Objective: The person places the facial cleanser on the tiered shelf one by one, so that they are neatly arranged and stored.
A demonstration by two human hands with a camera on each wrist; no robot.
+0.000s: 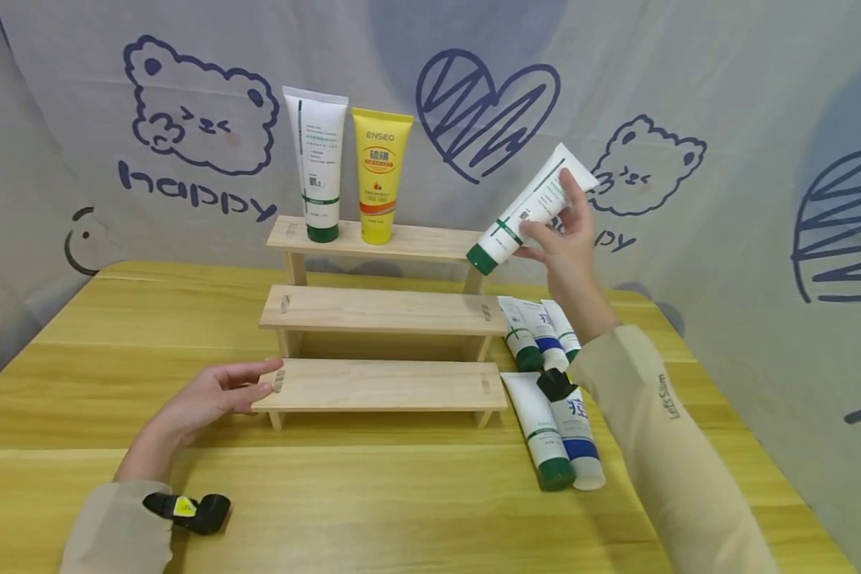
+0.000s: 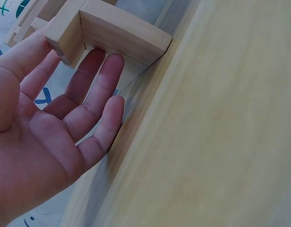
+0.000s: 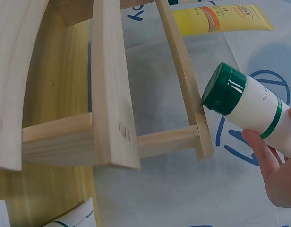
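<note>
My right hand grips a white squeeze tube with a green cap, tilted with its cap down and to the left. In the right wrist view the green cap hangs close to the right end of the top shelf. A three-step wooden stand occupies the middle of the table. At its lowest step, my left hand holds the left end between thumb and finger; the other fingers extend below the board. A white tube and a yellow tube stand caps-down on the top step.
Several white tubes lie on the wooden table right of the stand, including one with a green cap and one with a blue band. Behind the table hangs a light cloth printed with bears and hearts.
</note>
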